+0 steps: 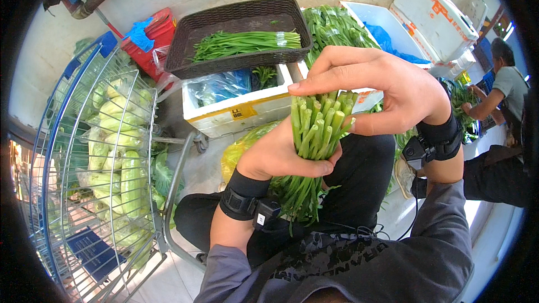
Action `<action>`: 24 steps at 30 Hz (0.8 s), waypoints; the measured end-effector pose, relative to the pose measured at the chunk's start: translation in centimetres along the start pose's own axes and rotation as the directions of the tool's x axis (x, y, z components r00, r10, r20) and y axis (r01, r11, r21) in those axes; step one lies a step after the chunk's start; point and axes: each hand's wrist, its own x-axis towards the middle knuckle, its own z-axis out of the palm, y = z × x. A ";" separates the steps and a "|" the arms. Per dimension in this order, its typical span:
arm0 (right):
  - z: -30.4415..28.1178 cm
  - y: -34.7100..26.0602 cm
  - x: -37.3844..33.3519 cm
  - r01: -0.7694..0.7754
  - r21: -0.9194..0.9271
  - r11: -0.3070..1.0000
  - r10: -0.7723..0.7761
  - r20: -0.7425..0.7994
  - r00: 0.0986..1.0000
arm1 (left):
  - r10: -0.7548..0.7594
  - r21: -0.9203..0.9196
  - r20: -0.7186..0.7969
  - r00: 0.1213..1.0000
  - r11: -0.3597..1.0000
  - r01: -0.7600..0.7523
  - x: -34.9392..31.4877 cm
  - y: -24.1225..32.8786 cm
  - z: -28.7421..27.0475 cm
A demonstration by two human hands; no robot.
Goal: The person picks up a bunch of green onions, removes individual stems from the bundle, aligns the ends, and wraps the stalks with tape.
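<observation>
A bunch of leafy greens (319, 129) is upright in front of me, its cut stem ends up and its leaves hanging down over my lap. My left hand (281, 150) wraps round the stems from the left, thumb across the near side. From the right, my right hand (370, 81) arches over the cut ends. Its thumb touches a stem on the right side, and a fingertip rests by the top left of the bunch. Part of the left fingers is hidden behind the stems.
A brown woven tray (193, 66) with tied green stalks (241, 44) sits on a foam box (224, 120). More greens (337, 27) and an open foam box (359, 10) stand behind. A wire cart (154, 163) with bagged pale gourds is at left. Another person (508, 87) works at right.
</observation>
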 end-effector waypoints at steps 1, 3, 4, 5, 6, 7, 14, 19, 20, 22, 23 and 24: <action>0.0 0.2 0.0 0.055 -0.018 0.998 -0.055 0.009 0.998 | 0.010 0.004 -0.018 1.000 1.000 -0.010 0.0 0.0 0.1; 0.1 0.4 0.0 0.054 0.001 0.999 -0.054 -0.003 0.999 | -0.013 0.002 -0.017 1.000 1.000 0.013 0.0 0.3 0.0; 0.1 0.4 0.1 0.055 0.019 0.998 -0.054 -0.013 0.998 | -0.034 0.002 -0.017 0.999 0.999 0.034 0.1 0.4 0.0; 0.1 0.5 0.1 0.055 0.020 0.998 -0.055 -0.012 0.998 | -0.034 0.001 -0.019 0.999 0.999 0.034 0.0 0.5 0.0; 0.1 0.5 0.2 0.059 0.021 0.998 -0.058 -0.012 0.998 | -0.040 -0.010 -0.020 0.999 0.999 0.039 -0.1 0.5 0.0; 0.1 0.6 0.3 0.062 0.021 0.998 -0.062 -0.011 0.998 | -0.045 -0.022 -0.022 0.999 0.999 0.044 -0.1 0.6 0.0; 0.6 -0.8 -0.2 0.017 -0.194 0.981 -0.060 -0.220 0.974 | -0.059 -0.047 -0.067 0.996 0.997 0.056 -0.2 1.5 0.2; 1.2 -0.5 -1.1 0.052 -0.075 0.996 -0.074 -0.338 0.938 | -0.009 -0.019 -0.063 0.998 1.000 0.007 -0.3 1.0 -0.2; 1.6 -0.5 -1.1 0.051 -0.077 0.996 -0.074 -0.337 0.939 | -0.007 -0.019 -0.061 0.998 1.000 0.006 -0.2 0.8 -0.3; 2.4 -0.7 -0.9 0.042 -0.090 0.995 -0.078 -0.441 0.894 | 0.080 0.084 -0.036 0.996 0.994 -0.077 0.0 0.4 -0.5; 2.5 -0.6 -0.9 0.042 -0.090 0.995 -0.077 -0.441 0.894 | 0.079 0.084 -0.036 0.996 0.994 -0.076 0.1 0.6 -0.4; 2.6 -0.5 -1.0 0.044 -0.102 0.994 -0.085 -0.447 0.890 | 0.043 0.074 -0.046 0.998 0.996 -0.040 0.0 1.0 -0.3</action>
